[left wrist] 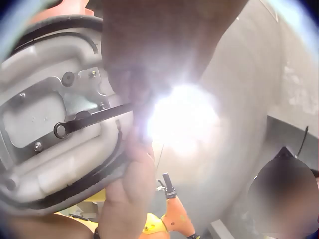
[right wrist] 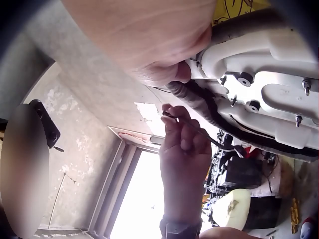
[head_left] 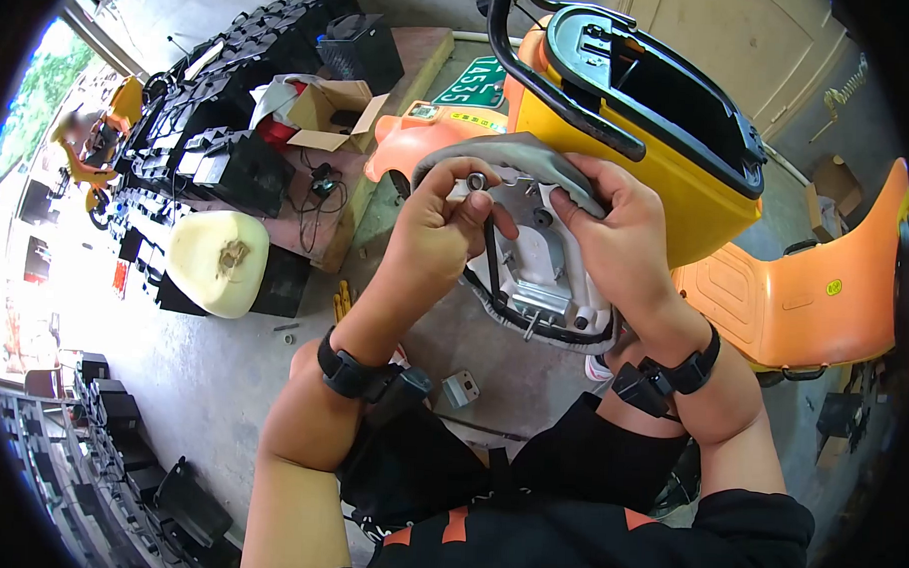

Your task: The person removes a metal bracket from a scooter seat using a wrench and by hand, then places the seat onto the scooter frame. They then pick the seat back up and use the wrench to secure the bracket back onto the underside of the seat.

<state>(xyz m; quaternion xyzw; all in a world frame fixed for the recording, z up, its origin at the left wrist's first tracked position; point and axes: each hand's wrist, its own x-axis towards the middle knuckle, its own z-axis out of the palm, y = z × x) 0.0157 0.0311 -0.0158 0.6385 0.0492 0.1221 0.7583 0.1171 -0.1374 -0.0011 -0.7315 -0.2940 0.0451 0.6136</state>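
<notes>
The left grip (head_left: 438, 233) is pinching a thin black wrench (left wrist: 89, 118) between thumb and curled fingers. The wrench's ring end is lying on the metal bracket of the seat (head_left: 553, 267)'s white underside. The right grip (head_left: 616, 240) is clamping the seat's upper edge, with fingers curling over the grey cover (head_left: 519, 154). The seat is hanging upright over the person's lap, between both grips, with its underside facing the person and a black seal running round its rim.

The seat's top is sitting just in front of the yellow scooter (head_left: 668, 181), whose open compartment is gaping right behind it. An orange panel (head_left: 804, 296) is standing near on the right. To the left and below, bare floor (head_left: 231, 376) is lying open. A foam cushion (head_left: 218, 261) and rows of batteries (head_left: 229, 156) are sitting well apart.

A green plate (head_left: 478, 85) is showing "1A535", partly hidden. The panel's round sticker is too small to read.
</notes>
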